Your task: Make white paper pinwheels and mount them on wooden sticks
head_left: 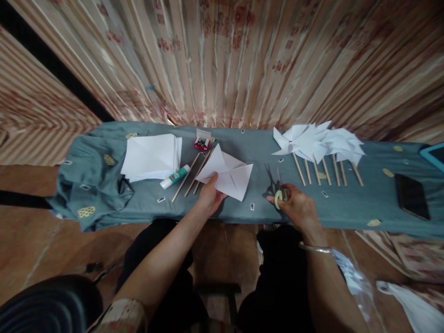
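My left hand [210, 196] grips a white paper sheet [233, 176] by its near left edge, thumb on top. Slits run into the sheet from its edges, and one flap stands up. To the right, my right hand [299, 206] has its fingers around the green handles of a pair of scissors [278, 195]. The scissor blades point away from me, low over the cloth, apart from the paper. Several wooden sticks [187, 178] lie left of the sheet, partly hidden under it. A glue stick [175, 176] rests beside them.
A stack of white paper [151, 156] lies at the left. Behind the sticks is a small red box [202, 140] of metal bits. Several paper pinwheels [314, 143] on sticks lie at the right, near a dark phone [412, 196]. A curtain [222, 64] hangs behind the cloth-covered table [364, 203].
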`<move>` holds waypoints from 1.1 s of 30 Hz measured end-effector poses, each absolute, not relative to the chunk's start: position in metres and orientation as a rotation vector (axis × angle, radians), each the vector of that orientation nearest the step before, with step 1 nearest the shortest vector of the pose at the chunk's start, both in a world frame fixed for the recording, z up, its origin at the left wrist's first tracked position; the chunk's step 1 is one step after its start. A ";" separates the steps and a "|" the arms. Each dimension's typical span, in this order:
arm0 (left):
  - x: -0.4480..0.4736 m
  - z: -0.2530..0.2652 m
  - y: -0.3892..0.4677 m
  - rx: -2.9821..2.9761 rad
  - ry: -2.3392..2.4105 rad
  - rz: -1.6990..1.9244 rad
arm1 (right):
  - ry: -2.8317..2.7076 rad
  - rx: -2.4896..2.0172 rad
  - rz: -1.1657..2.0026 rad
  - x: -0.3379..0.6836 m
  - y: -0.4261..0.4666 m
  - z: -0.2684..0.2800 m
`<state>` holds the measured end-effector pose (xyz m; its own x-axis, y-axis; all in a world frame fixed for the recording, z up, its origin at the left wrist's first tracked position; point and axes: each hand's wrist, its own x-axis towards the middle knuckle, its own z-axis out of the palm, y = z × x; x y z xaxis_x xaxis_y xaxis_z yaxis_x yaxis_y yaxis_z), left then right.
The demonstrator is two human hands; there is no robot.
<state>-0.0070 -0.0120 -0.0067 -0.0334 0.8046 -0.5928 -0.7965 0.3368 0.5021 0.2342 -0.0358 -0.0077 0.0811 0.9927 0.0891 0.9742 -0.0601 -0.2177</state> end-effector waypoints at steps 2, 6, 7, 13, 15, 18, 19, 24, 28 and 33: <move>-0.006 -0.007 -0.013 0.003 0.966 1.270 | -1.985 -2.155 0.030 0.234 -0.031 -0.011; -0.005 -0.007 -0.014 0.031 0.961 1.201 | -2.013 -2.194 -0.100 0.231 -0.023 -0.018; -0.005 -0.008 -0.014 0.045 0.955 1.182 | -2.026 -2.195 -0.117 0.230 -0.021 -0.019; -0.007 -0.008 -0.019 0.096 0.899 1.123 | -2.015 -1.983 -0.182 0.221 -0.017 -0.012; -0.006 -0.008 -0.024 0.098 0.867 1.096 | -2.018 -1.748 -0.054 0.213 -0.019 -0.011; -0.002 -0.011 -0.036 0.104 0.807 1.006 | -2.071 -1.470 0.206 0.196 -0.020 -0.015; -0.001 -0.013 -0.041 0.122 0.793 0.963 | -2.095 -1.434 0.255 0.191 -0.019 -0.018; -0.001 -0.017 -0.067 0.423 0.732 0.728 | -2.172 -1.425 0.258 0.172 -0.012 -0.028; -0.035 -0.006 -0.066 0.736 0.937 0.899 | -2.125 -1.399 0.228 0.160 -0.005 -0.025; -0.117 0.000 -0.045 1.239 1.619 1.471 | -2.039 -1.379 0.252 0.142 0.002 -0.022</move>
<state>-0.1173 -0.0446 0.0004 -0.3697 0.9180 0.1437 0.2307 -0.0591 0.9712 0.1420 0.0018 -0.0219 -0.2306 0.8831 0.4086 0.7572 0.4266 -0.4947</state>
